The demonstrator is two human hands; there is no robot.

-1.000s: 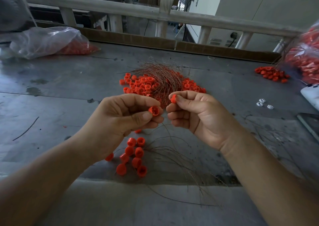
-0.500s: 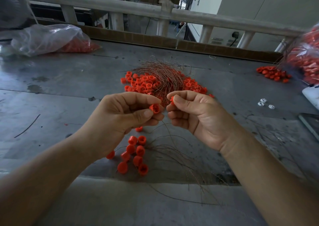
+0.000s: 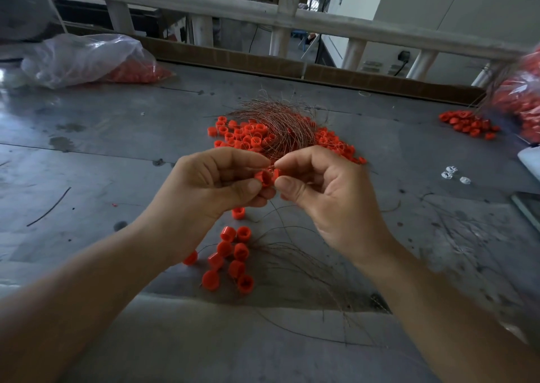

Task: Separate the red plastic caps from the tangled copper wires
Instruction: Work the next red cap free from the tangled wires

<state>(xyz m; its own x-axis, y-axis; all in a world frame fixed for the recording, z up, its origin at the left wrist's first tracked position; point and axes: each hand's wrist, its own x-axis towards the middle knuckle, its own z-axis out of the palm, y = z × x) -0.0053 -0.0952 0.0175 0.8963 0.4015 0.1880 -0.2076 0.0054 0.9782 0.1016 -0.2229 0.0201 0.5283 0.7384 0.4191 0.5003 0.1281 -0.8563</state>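
Two grips at work: left hand [image 3: 210, 189] pinches a red cap [image 3: 264, 178], right hand [image 3: 330, 195] pinches the copper wire [image 3: 273, 165] at its mouth. Best to pull straight, cap steady.

red caps [image 3: 233, 255], copper-brown wires [image 3: 274, 119], grey table [image 3: 117, 137]

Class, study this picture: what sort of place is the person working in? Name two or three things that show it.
Probably a small factory or workshop sorting bench: a scuffed grey worktable, a loose heap of red caps tangled with copper wires, and a clear plastic bag holding more caps in bulk.
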